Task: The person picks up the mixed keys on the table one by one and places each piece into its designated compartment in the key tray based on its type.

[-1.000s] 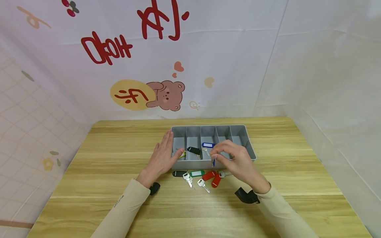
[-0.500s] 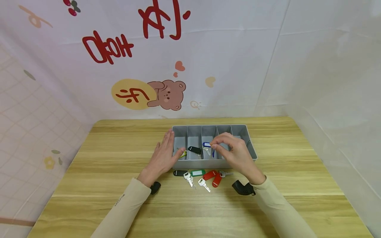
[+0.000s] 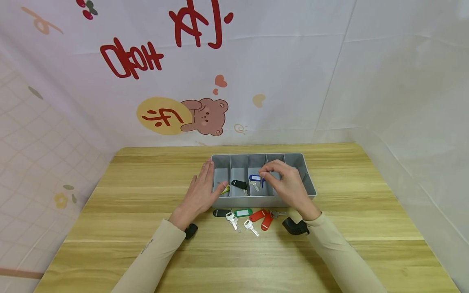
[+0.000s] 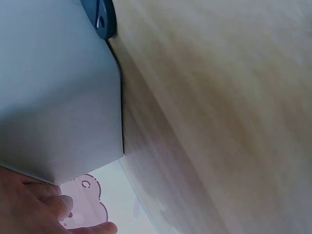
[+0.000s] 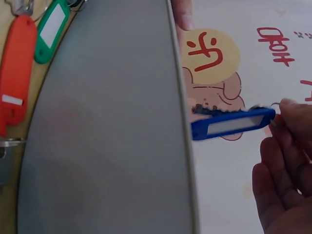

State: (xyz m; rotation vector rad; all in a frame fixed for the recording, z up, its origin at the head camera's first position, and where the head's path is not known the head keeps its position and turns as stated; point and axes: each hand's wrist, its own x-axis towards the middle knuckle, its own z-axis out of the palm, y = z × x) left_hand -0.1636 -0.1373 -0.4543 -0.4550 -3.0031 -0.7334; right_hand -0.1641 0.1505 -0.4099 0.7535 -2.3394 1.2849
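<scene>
My right hand [image 3: 286,185] pinches a key with a blue tag [image 5: 234,124] near its ring end, and the tag and key hang down over the grey divided box [image 3: 253,202]. Below it, another blue-tagged key [image 3: 254,178] lies in the middle compartment. A black-tagged key [image 3: 239,184] lies in the second compartment from the left, and a yellow-green tag [image 3: 225,190] shows in the leftmost one, partly behind my left thumb. My left hand [image 3: 199,193] rests along the box's left side with its fingers straight.
On the wooden table [image 3: 234,260], close to the box's front wall, lie a black tag [image 3: 221,213], a green tag [image 3: 243,212], two red tags [image 3: 258,215] and several silver keys [image 3: 251,227]. A printed white cloth [image 3: 293,81] stands behind the table.
My right hand has lifted the blue-tagged key from the box's front wall and moved it back, over the middle compartment. The left hand has stayed in place.
</scene>
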